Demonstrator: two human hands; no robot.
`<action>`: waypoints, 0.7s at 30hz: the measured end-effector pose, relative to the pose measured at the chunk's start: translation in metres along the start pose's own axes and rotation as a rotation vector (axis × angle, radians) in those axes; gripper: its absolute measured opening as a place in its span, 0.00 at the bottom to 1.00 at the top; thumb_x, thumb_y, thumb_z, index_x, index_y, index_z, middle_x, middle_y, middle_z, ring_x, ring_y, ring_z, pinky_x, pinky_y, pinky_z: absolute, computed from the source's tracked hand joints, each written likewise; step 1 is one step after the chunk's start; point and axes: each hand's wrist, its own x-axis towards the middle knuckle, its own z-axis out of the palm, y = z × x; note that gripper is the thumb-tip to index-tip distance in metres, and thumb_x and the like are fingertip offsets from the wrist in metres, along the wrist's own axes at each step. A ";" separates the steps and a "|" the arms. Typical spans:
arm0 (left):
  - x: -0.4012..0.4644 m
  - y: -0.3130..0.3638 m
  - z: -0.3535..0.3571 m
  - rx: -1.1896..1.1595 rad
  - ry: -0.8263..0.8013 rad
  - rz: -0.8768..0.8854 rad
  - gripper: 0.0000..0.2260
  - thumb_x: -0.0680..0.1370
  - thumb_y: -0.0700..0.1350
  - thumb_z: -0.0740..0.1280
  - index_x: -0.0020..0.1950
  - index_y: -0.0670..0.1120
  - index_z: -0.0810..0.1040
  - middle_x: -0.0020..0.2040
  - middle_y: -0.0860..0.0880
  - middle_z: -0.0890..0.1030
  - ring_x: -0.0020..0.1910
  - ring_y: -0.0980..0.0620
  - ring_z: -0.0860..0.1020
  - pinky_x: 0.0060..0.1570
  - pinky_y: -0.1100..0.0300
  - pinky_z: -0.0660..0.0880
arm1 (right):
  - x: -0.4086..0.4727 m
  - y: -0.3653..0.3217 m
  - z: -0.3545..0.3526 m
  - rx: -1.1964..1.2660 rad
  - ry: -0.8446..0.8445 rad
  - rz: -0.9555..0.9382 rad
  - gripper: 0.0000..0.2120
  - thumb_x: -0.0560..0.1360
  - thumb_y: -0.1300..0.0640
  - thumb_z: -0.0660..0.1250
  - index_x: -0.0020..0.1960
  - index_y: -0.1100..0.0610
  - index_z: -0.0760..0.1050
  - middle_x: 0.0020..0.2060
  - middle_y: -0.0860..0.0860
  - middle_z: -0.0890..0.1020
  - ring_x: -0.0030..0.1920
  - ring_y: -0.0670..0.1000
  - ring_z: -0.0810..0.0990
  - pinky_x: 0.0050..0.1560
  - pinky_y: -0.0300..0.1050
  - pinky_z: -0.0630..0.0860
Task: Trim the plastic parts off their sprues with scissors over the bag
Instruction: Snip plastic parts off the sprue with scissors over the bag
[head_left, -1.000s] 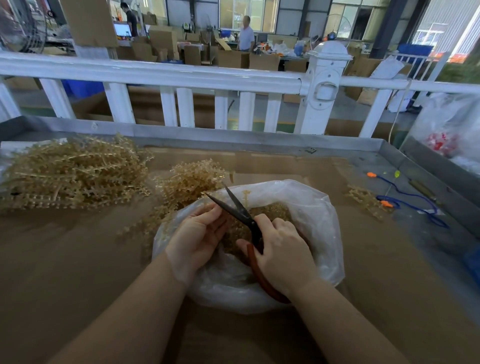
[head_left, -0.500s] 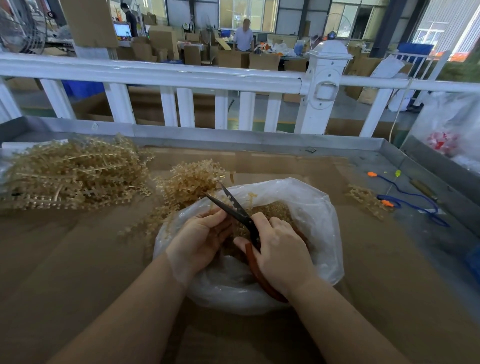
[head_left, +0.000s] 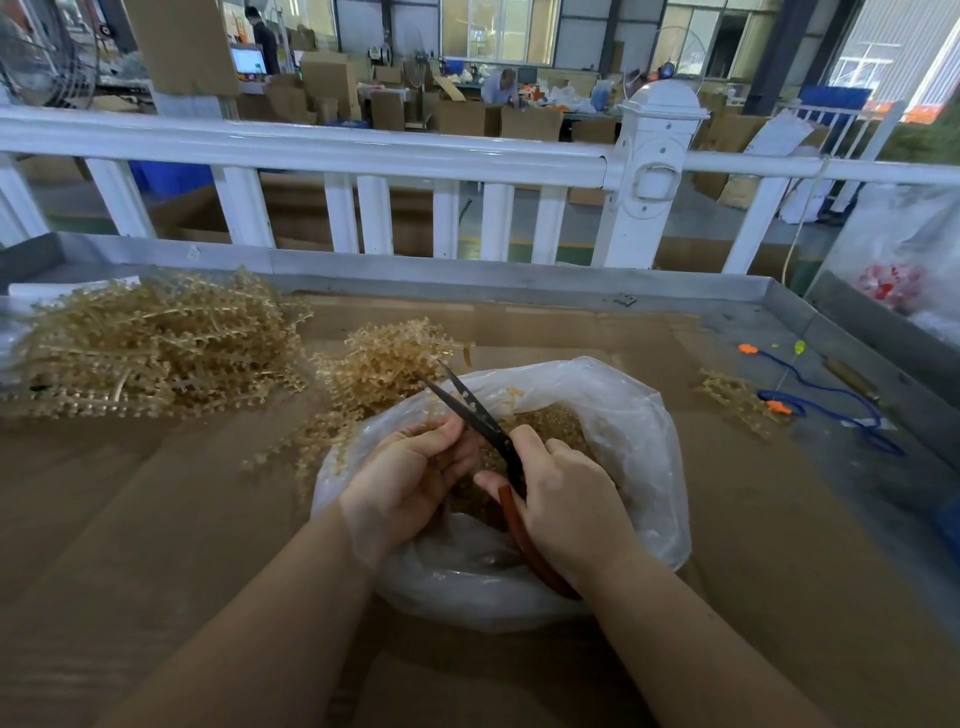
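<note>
The scissors are seen with dark blades parted in a narrow V and a reddish-orange handle, held over a clear plastic bag on the brown table; trimmed amber parts are heaped inside the bag; untrimmed sprues are piled at the far left and just behind the bag; the handle is gripped by the right hand, fingers curled round it; a thin sprue piece is pinched by the left hand beside the blades, though it is mostly hidden by the fingers; the lower handle loop is covered by the right wrist.
</note>
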 end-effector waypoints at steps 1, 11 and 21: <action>0.000 0.000 0.000 0.002 -0.004 -0.001 0.08 0.78 0.35 0.61 0.41 0.40 0.77 0.31 0.47 0.82 0.30 0.55 0.82 0.31 0.65 0.78 | 0.000 0.000 0.000 -0.001 -0.001 -0.002 0.22 0.78 0.38 0.54 0.59 0.54 0.69 0.42 0.52 0.78 0.42 0.52 0.77 0.44 0.43 0.74; -0.002 0.001 0.002 0.051 -0.011 -0.013 0.08 0.79 0.36 0.60 0.42 0.39 0.77 0.30 0.48 0.81 0.30 0.56 0.81 0.31 0.65 0.78 | -0.001 -0.002 0.000 0.055 0.020 0.003 0.22 0.77 0.37 0.54 0.60 0.53 0.69 0.45 0.52 0.77 0.47 0.52 0.75 0.50 0.45 0.74; -0.005 0.001 0.003 0.051 -0.008 -0.005 0.11 0.78 0.35 0.61 0.38 0.40 0.79 0.30 0.47 0.81 0.30 0.55 0.81 0.32 0.65 0.78 | 0.000 0.001 0.001 0.062 0.022 -0.018 0.23 0.77 0.37 0.54 0.61 0.53 0.68 0.44 0.52 0.78 0.45 0.51 0.77 0.47 0.43 0.75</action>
